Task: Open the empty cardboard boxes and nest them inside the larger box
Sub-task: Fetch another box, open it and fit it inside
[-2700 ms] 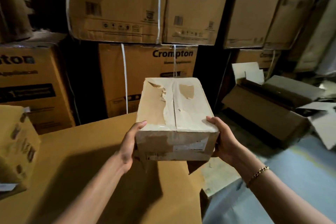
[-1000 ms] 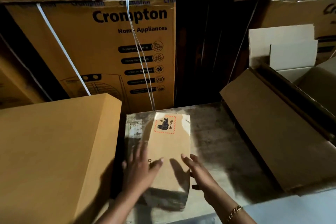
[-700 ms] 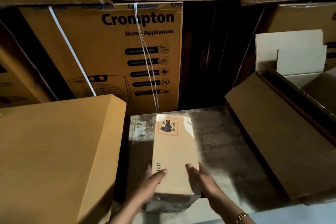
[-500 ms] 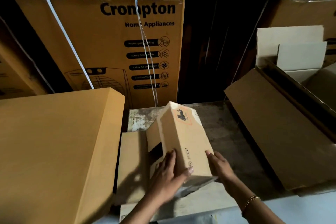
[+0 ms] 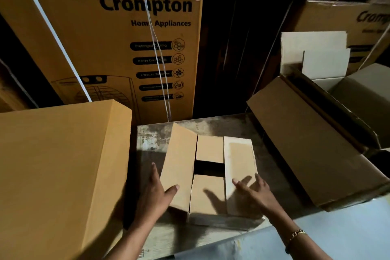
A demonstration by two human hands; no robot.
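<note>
Cardboard fills the view: a small tan cardboard box (image 5: 209, 175) sits on the stained grey floor (image 5: 272, 167), centre frame, top flaps now parted. Half a sec ago it was tipped on edge w/ one flap swinging out; now it rests flat, mouth up. Left long flap (image 5: 179, 167) stands half raised, right long flap (image 5: 239, 173) is folded out nearly flat, two short inner flaps (image 5: 210, 149) lie across the opening w/ a dark gap between them.

Left hand (image 5: 155, 194) is spread, thumb hooked over the left flap's near end, fingers behind it. Right hand (image 5: 254, 191) is spread, fingers apart, over the right flap's near end; can't tell if it touches or just hovers. Neither hand pinches anything.

Judgement: opening is nearly done; short flaps likely still need lifting before the box goes into the larger one.

Around: big open brown cardboard box (image 5: 316, 145) lies tilted at right, near but apart, pale card sheets (image 5: 314, 53) standing in it – prob. the nesting target. Large plain orange-brown carton (image 5: 59, 175) sits close at left, crowding the left hand. Strapped "Crompton" cartons (image 5: 118, 48) wall off the back. Dim light.
</note>
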